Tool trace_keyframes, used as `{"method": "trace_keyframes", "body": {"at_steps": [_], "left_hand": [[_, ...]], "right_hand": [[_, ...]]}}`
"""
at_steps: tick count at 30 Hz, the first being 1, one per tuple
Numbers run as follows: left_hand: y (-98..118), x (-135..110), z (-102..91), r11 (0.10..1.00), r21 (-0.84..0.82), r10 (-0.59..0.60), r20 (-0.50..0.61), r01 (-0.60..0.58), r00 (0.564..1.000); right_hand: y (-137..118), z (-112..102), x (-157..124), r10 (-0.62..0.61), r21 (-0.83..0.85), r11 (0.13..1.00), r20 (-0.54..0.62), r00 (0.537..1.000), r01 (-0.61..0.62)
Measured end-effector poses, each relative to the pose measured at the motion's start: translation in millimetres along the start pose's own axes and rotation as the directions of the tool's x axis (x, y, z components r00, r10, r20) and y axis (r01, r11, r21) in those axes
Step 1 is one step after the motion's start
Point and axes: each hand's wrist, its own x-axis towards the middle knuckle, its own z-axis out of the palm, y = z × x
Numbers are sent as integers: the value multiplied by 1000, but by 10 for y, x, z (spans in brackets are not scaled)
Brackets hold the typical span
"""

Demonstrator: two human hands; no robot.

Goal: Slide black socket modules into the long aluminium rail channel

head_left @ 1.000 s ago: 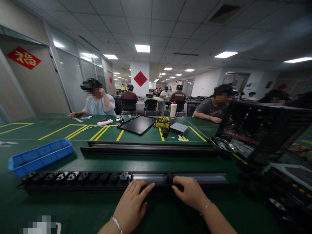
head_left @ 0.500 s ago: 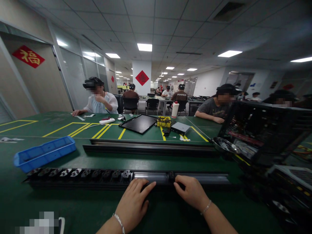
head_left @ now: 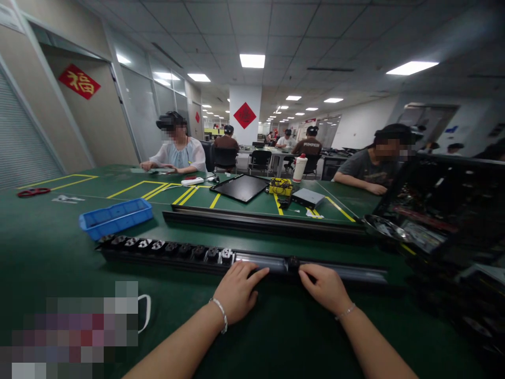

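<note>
A long black metal rail (head_left: 252, 268) lies across the green table before me. Black power-socket modules (head_left: 199, 251) sit in a row along its left part; several are in it. One lone socket module (head_left: 292, 263) stands farther right in the channel, with bare shiny channel on either side. My left hand (head_left: 238, 290) rests over the near edge of the rail, right of the row, its fingers spread and holding nothing. My right hand (head_left: 326, 289) has curled thumb and forefinger at the right side of the lone module; the exact contact is partly hidden.
Behind the rail lie a blue bin (head_left: 116, 218) and a second black rail (head_left: 260, 223). Farther back are a flat black panel (head_left: 240, 187) and a grey drive box (head_left: 308, 198). An open computer case (head_left: 445, 210) and a metal bowl (head_left: 384, 227) stand right. People sit across the table.
The view has swung left, so everything sits farther right and the rail tilts. Both hands keep about the same places on the rail. The person at far left lowered a hand to the table.
</note>
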Motion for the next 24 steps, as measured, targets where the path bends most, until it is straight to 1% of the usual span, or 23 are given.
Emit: {"method": "trace_keyframes", "body": {"at_steps": [6, 10, 16, 24], "left_hand": [[-7, -30, 10, 1000, 22, 17, -23, -16, 1000], [-20, -57, 24, 999, 35, 13, -27, -12, 1000], [-40, -80, 32, 999, 43, 23, -39, -21, 999], [-61, -75, 25, 998, 37, 42, -40, -41, 998]], "right_hand": [[-28, -7, -41, 2, -58, 998, -31, 1000, -4], [-17, 9, -81, 35, -75, 996, -57, 998, -39], [-35, -8, -109, 47, -93, 995, -13, 999, -48], [-41, -2, -104, 27, -103, 994, -46, 999, -31]]}}
